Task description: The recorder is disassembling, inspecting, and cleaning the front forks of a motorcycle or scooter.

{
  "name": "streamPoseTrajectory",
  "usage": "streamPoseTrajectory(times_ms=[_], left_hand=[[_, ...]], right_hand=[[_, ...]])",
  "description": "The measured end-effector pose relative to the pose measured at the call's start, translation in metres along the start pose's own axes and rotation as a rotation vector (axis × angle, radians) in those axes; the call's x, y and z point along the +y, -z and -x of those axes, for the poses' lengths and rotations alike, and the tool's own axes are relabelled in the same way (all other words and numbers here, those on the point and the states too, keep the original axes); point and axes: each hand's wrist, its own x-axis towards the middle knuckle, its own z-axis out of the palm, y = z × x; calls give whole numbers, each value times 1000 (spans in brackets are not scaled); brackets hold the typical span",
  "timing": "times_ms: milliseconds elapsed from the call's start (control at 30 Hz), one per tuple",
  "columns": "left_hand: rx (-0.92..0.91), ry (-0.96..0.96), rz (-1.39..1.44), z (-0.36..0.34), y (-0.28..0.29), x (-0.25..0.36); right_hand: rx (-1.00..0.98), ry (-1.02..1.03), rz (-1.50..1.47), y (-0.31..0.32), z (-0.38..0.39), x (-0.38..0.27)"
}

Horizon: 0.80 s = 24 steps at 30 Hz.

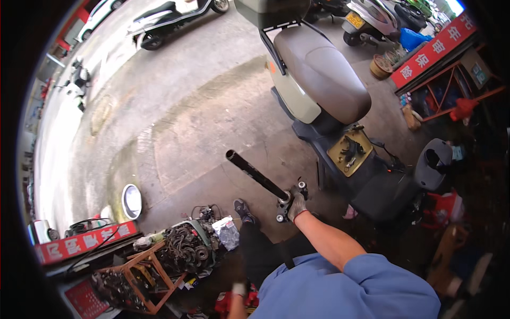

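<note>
While right grip (pixel 298 206) grasps black metal clamp (pixel 283 209), keep long black tube (pixel 257 175) leftward steady; left grip (pixel 238 290) state unclear.

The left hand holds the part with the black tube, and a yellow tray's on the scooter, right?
Wrong hand: the head view shows the right hand holding the part with the black tube. The yellow tray is on the scooter.

Head-height fisheye view, facing downward

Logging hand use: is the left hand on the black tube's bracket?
No, the right hand grips the bracket, with the left hand well apart.
</note>
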Motion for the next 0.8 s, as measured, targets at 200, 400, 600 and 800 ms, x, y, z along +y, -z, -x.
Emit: streamPoseTrajectory(times_ms=[200,400,600,800], left_hand=[[311,349,687,-153,241,-13],[188,124,1074,-252,307,51],[105,-177,1159,-313,370,211],[196,-173,1307,-372,360,262]], right_hand=[[208,170,-50,12,-53,-23],[268,109,-92,32,-120,30],[296,76,-252,63,-173,42],[314,35,-472,100,-210,50]])
